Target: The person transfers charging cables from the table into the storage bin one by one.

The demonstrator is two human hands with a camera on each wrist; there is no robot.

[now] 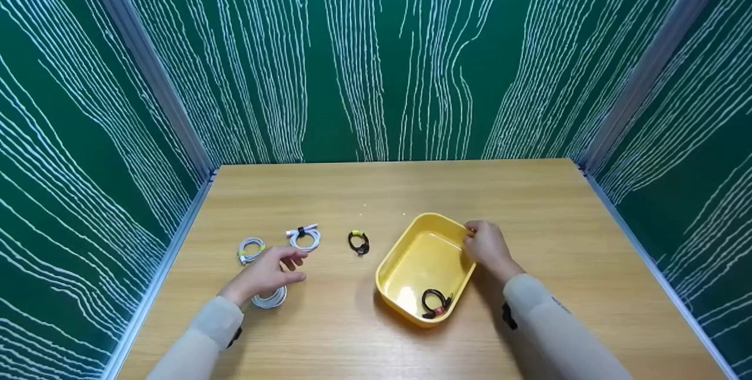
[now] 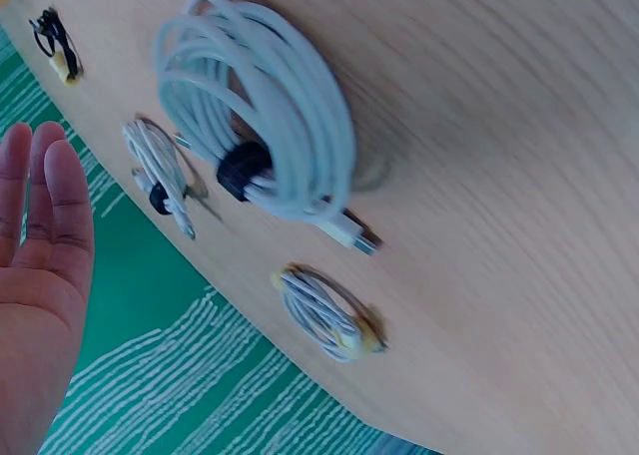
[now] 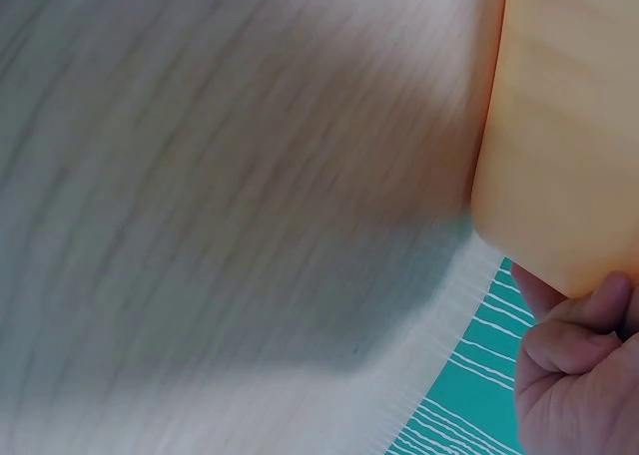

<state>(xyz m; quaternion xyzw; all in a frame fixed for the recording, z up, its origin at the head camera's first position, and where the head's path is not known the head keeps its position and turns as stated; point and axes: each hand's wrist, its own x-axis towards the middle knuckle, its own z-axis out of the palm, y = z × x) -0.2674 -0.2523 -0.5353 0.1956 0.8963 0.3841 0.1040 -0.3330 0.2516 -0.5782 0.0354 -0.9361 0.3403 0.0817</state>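
Note:
My right hand (image 1: 489, 248) grips the right rim of a yellow plastic bin (image 1: 429, 251); its curled fingers (image 3: 574, 345) also show at the bin's edge in the right wrist view. Inside, at the near end, lies a coiled black cable (image 1: 427, 294) with a red tie. My left hand (image 1: 267, 274) hovers with relaxed fingers, holding nothing. Partly beneath it is a large white cable coil (image 1: 269, 305), strapped in black in the left wrist view. Beyond the fingers are a white cable (image 1: 317, 239) with a black strap and a smaller white cable (image 1: 242, 246) with a yellow-green tie.
Between the left hand and the bin, a small black cable (image 1: 362, 248) with a yellow tie lies on the wooden table (image 1: 329, 339). Green walls with white wavy lines (image 1: 352, 45) rise at the back and both sides, with metal posts (image 1: 147, 57) at the corners.

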